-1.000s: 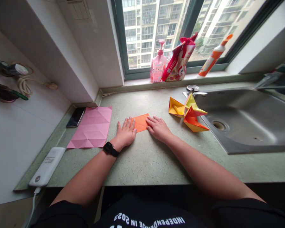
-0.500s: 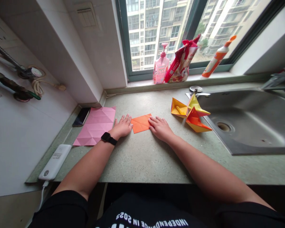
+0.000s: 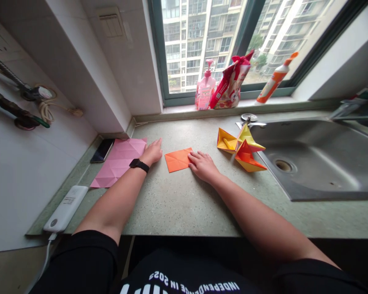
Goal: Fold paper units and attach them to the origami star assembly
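A folded orange paper point(image 3: 178, 159) lies flat on the counter, creased across its face. The fingertips of my right hand point(image 3: 204, 165) rest on its right edge, fingers stretched out. My left hand point(image 3: 152, 152), with a black watch at the wrist, is a little left of the orange paper and apart from it. Its fingers point forward and right, and nothing shows in them. Beneath and beside that wrist is a creased pink sheet point(image 3: 118, 161). Folded paper boats point(image 3: 248, 157) in yellow and orange stand together to the right of my right hand.
A phone point(image 3: 102, 150) lies by the wall, partly beside the pink sheet. A white power bank point(image 3: 66, 208) with a cable sits at the left edge. The metal sink point(image 3: 319, 192) is on the right. A pump bottle point(image 3: 205, 90), red bag point(image 3: 231, 85) and orange-white bottle point(image 3: 272, 83) line the windowsill.
My left hand has come off the left edge of the orange paper and moved left. My right hand stays on the paper's right edge. The view has shifted slightly.
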A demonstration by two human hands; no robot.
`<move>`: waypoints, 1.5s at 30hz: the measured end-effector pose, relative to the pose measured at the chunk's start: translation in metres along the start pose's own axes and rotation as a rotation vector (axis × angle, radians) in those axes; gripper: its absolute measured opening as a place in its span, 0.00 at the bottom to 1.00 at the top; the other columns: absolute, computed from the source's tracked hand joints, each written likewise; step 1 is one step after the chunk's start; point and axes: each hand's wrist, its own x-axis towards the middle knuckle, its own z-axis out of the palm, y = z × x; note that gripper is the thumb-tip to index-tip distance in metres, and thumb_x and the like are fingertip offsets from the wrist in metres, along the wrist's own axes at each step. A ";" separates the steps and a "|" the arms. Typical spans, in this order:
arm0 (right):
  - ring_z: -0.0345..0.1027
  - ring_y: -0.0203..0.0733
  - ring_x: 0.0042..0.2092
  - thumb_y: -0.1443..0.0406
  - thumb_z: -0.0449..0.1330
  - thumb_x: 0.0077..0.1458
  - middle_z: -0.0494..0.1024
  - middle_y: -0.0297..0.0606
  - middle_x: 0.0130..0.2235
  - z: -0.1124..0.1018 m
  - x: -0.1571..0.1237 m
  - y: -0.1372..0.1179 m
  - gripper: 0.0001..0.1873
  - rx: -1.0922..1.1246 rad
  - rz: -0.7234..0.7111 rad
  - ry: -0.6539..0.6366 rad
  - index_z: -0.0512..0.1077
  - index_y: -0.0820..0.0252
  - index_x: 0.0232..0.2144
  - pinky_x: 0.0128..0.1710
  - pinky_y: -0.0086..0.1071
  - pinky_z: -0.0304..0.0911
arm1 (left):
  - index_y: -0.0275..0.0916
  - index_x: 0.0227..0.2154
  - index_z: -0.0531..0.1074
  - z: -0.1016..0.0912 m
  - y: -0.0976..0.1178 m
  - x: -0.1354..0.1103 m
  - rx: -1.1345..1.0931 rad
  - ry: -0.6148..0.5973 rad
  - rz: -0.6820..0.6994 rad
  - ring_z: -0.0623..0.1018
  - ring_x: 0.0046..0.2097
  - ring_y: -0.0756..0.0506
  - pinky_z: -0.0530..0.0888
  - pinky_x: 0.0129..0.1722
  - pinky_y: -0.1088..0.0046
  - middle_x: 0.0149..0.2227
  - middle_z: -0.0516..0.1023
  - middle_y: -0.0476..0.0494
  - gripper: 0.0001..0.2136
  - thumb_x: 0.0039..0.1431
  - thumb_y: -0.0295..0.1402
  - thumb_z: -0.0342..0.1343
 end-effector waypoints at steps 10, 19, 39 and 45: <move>0.58 0.61 0.76 0.59 0.53 0.76 0.64 0.40 0.77 0.001 0.000 0.001 0.25 -0.015 0.003 0.042 0.73 0.49 0.70 0.74 0.61 0.54 | 0.47 0.79 0.54 0.051 0.033 -0.052 0.004 0.012 0.438 0.53 0.81 0.33 0.45 0.79 0.38 0.81 0.51 0.38 0.31 0.80 0.49 0.40; 0.57 0.63 0.76 0.62 0.55 0.74 0.66 0.46 0.76 0.007 0.005 0.016 0.26 0.012 0.084 0.105 0.73 0.53 0.70 0.75 0.61 0.52 | 0.39 0.79 0.54 0.056 0.014 -0.050 -0.017 0.061 0.267 0.53 0.81 0.31 0.43 0.79 0.35 0.81 0.50 0.34 0.31 0.80 0.46 0.41; 0.81 0.46 0.41 0.64 0.61 0.70 0.87 0.40 0.44 -0.008 -0.021 0.011 0.12 0.150 -0.332 0.223 0.87 0.50 0.44 0.41 0.38 0.73 | 0.38 0.56 0.78 0.057 -0.005 -0.040 -0.304 0.367 0.213 0.73 0.68 0.31 0.69 0.71 0.48 0.65 0.75 0.29 0.15 0.70 0.35 0.61; 0.81 0.46 0.42 0.65 0.63 0.70 0.87 0.42 0.44 -0.005 -0.017 0.014 0.12 0.169 -0.332 0.166 0.87 0.51 0.44 0.43 0.39 0.75 | 0.41 0.48 0.78 0.055 -0.005 -0.037 -0.453 0.373 0.229 0.73 0.67 0.33 0.67 0.72 0.47 0.63 0.77 0.34 0.10 0.66 0.31 0.64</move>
